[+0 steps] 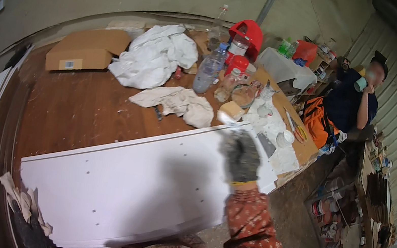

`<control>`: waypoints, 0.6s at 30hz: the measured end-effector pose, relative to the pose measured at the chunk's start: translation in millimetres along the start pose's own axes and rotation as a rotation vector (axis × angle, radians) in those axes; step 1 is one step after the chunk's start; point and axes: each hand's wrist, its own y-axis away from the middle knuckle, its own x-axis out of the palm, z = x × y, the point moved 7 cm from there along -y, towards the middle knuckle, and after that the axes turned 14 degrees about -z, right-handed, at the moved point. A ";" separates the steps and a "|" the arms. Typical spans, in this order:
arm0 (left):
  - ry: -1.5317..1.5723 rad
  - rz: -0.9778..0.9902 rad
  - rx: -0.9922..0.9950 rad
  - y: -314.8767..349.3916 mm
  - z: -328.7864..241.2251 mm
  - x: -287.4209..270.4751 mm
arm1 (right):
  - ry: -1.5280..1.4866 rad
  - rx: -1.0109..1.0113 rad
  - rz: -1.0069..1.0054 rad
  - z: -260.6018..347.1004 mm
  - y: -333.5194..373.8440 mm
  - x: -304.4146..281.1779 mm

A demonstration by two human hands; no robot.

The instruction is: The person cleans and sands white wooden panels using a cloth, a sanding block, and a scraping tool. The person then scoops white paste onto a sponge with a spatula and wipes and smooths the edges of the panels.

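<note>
A long white panel (133,181) with rows of small dark holes lies along the near side of the brown table. Over its right end reaches my right hand (241,156), in a grey-black glove with a yellow cuff. It is blurred; its fingers look closed, and a small white thing (230,120) shows at their tips, too smeared to name. At the panel's near left corner, my left hand (31,226) in a dark glove is closed around a beige cloth (18,194), partly cut off by the picture's dark rim.
Behind the panel lie a crumpled beige rag (186,104), white sheeting (160,51) and a cardboard box (86,49). Plastic bottles (209,71), jars and a red helmet (247,36) crowd the far right. Pliers (300,134) rest near the edge. Another person (348,102) holds a cup; a shelf (333,221) stands right.
</note>
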 end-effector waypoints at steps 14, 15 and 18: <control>-0.310 -0.022 0.035 65.0 -96.5 61.4 | 1.692 -1.287 -0.087 157.4 -95.1 -129.4; -0.255 -0.019 0.024 63.8 -96.6 61.7 | 1.686 -1.278 -0.086 151.6 -103.4 -139.4; -0.236 -0.019 -0.021 63.1 -94.9 62.0 | 1.608 -1.075 0.008 131.7 -120.5 -154.0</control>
